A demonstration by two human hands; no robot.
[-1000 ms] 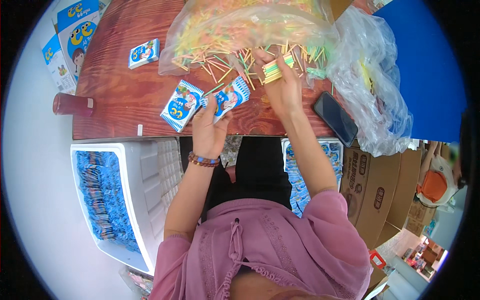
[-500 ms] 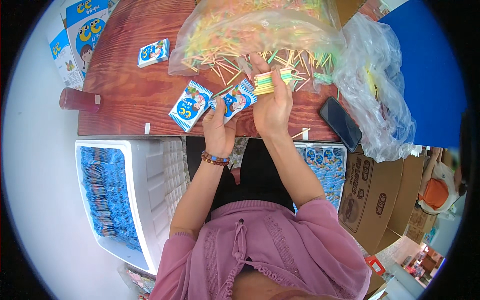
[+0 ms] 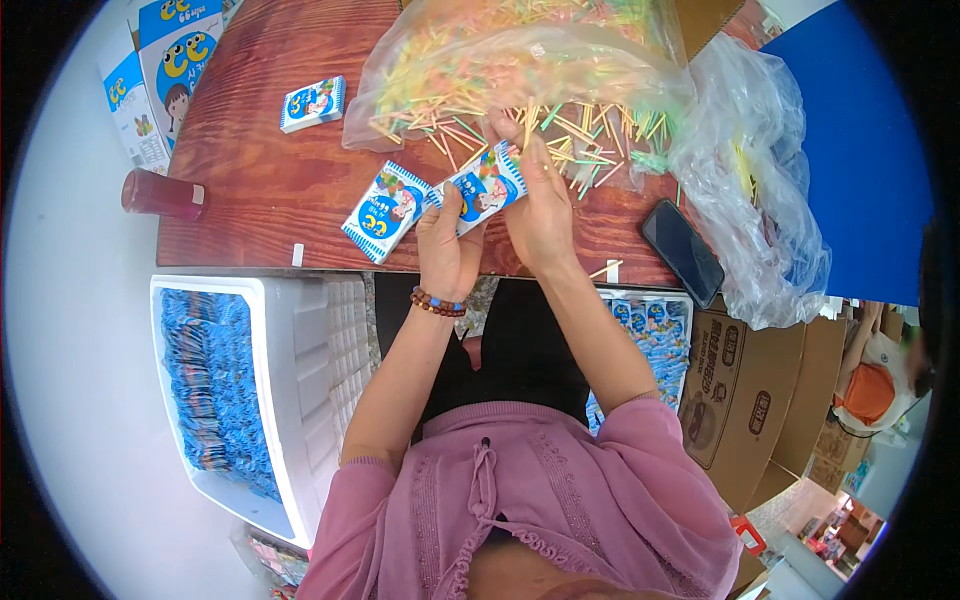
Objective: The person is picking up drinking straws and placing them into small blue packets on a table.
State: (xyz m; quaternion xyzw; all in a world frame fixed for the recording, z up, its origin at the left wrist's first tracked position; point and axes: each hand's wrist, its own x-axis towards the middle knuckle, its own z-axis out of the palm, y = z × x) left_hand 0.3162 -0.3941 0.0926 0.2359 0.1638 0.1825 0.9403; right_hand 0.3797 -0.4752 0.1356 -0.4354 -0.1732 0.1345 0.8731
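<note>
My left hand point(image 3: 450, 245), a beaded bracelet at its wrist, pinches the lower left end of a blue-and-white packet point(image 3: 490, 188) between thumb and fingers. My right hand point(image 3: 543, 215) closes around the packet's upper right end, its fingers partly behind it. The bundle of thin pastel sticks no longer shows in my palm; whether it is inside the packet or behind it is hidden. Just left of my hands a second packet point(image 3: 385, 213) lies on the table. Loose pastel sticks point(image 3: 590, 140) spill beyond my right hand from a large clear plastic bag point(image 3: 540, 55).
On the reddish wooden table point(image 3: 250, 210) are a small packet point(image 3: 312, 104), a pinkish cup point(image 3: 165, 194), a phone point(image 3: 682, 250) and crumpled clear plastic point(image 3: 750, 170). Below its edge stand a white foam box point(image 3: 270, 400) of blue packets and a cardboard carton point(image 3: 745, 390).
The packet in my left hand has moved up and right against my right hand. The stick bundle, plain in my right hand before, has gone out of sight.
</note>
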